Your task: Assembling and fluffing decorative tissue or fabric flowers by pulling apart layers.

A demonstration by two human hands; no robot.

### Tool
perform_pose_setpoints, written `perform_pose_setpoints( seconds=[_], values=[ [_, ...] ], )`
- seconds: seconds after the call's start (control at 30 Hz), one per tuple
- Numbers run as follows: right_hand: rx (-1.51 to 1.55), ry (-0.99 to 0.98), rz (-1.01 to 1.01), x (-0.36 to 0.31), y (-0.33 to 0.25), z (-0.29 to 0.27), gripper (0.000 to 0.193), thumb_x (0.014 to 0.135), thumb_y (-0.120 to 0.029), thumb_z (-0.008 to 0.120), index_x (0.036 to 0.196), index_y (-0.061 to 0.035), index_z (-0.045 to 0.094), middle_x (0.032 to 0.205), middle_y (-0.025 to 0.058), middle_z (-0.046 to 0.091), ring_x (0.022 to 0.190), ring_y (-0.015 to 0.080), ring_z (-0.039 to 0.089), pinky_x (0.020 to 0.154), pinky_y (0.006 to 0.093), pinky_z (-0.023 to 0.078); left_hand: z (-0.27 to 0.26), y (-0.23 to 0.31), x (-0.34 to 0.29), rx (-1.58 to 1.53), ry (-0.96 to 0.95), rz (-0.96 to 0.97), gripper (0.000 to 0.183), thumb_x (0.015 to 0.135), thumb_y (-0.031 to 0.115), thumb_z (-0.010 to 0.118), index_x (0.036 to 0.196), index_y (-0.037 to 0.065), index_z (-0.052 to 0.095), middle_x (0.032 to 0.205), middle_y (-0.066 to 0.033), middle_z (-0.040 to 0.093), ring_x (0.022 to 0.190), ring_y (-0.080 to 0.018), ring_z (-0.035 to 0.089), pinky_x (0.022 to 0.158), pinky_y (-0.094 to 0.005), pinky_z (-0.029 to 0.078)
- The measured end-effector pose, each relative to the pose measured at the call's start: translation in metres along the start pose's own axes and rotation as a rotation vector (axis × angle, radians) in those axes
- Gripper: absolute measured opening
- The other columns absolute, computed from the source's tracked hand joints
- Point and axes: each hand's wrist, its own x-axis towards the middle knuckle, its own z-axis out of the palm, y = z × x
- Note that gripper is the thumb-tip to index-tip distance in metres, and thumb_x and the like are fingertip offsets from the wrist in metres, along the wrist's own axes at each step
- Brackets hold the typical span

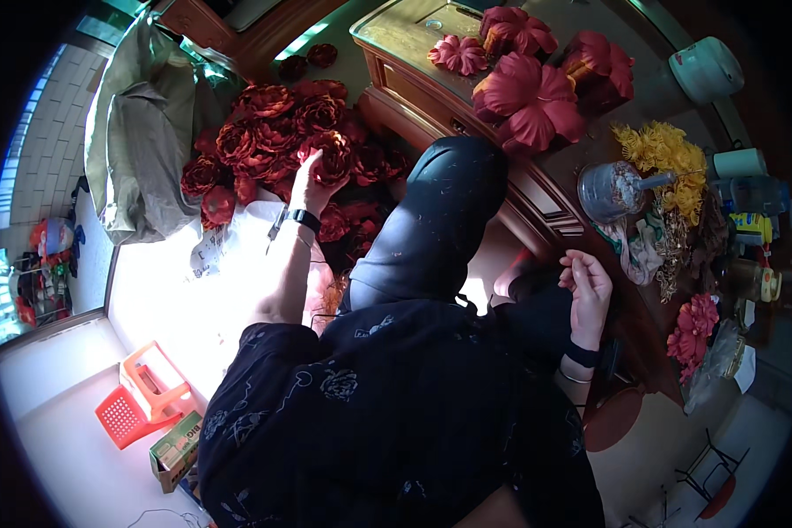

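The left hand (313, 187) is gripping a red flower (333, 157) on the pile (268, 132), petals partly hiding its fingers. The right hand (587, 286) is hovering near the desk (537, 201), fingers loosely curled, whether around anything I cannot tell. A clear tub (595, 198) is holding indistinct pale bits; a grey sack (141, 145) is hiding its contents.

Harsh light whitens the pale floor (176, 308) at left — a brown wooden desk (537, 204) stands opposite.
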Motion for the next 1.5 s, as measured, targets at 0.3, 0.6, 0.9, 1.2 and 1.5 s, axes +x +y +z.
perform_pose_setpoints(
  seconds=[0.3, 0.6, 0.9, 1.2, 1.5],
  values=[
    [-0.02, 0.079, 0.034, -0.014, 0.005, -0.003, 0.018, 0.093, -0.012, 0.059, 0.105, -0.0003, 0.063, 0.09, 0.0054, 0.066, 0.068, 0.0049, 0.056, 0.062, 0.0184, 0.046, -0.005, 0.02, 0.127, -0.548, 0.207, -0.479, 0.083, 0.08, 0.048, 0.069, 0.143, 0.012, 0.03, 0.149, -0.0206, 0.023, 0.134, -0.0353, 0.029, 0.107, -0.0552, 0.028],
    [-0.041, 0.077, 0.048, -0.014, 0.006, -0.006, 0.018, 0.092, -0.012, 0.059, 0.105, 0.0005, 0.063, 0.09, 0.0057, 0.066, 0.068, 0.0048, 0.057, 0.062, 0.0184, 0.047, 0.021, -0.014, 0.09, -0.439, 0.107, -0.486, 0.081, 0.09, 0.043, 0.058, 0.148, 0.004, 0.018, 0.153, -0.0193, 0.017, 0.139, -0.0333, 0.024, 0.111, -0.046, 0.027],
    [-0.037, 0.07, 0.009, -0.018, 0.01, -0.005, 0.018, 0.092, -0.012, 0.06, 0.103, 0.0011, 0.064, 0.089, 0.0058, 0.066, 0.067, 0.0053, 0.057, 0.061, 0.0191, 0.048, 0.039, -0.047, 0.047, -0.273, 0.035, -0.641, 0.073, 0.09, 0.044, 0.058, 0.143, 0.002, 0.032, 0.148, -0.0118, 0.032, 0.135, -0.0277, 0.032, 0.11, -0.0427, 0.029],
    [-0.043, 0.077, 0.011, -0.021, 0.012, -0.008, 0.018, 0.093, -0.01, 0.058, 0.105, 0.0013, 0.063, 0.09, 0.006, 0.066, 0.068, 0.0057, 0.056, 0.063, 0.0197, 0.046, 0.068, -0.086, -0.006, -0.243, 0.01, -0.76, 0.065, 0.089, 0.04, 0.06, 0.138, 0.002, 0.04, 0.146, -0.0146, 0.036, 0.132, -0.0345, 0.036, 0.103, -0.0466, 0.037],
    [-0.003, 0.062, -0.022, -0.022, 0.016, -0.008, 0.017, 0.092, -0.011, 0.059, 0.104, 0.0015, 0.063, 0.09, 0.0063, 0.066, 0.069, 0.006, 0.057, 0.065, 0.0206, 0.048, 0.054, -0.138, -0.035, -0.301, -0.025, -0.719, 0.056, 0.089, 0.038, 0.06, 0.13, 0.002, 0.048, 0.133, -0.0125, 0.051, 0.118, -0.0267, 0.05, 0.098, -0.0401, 0.04]
  ],
)
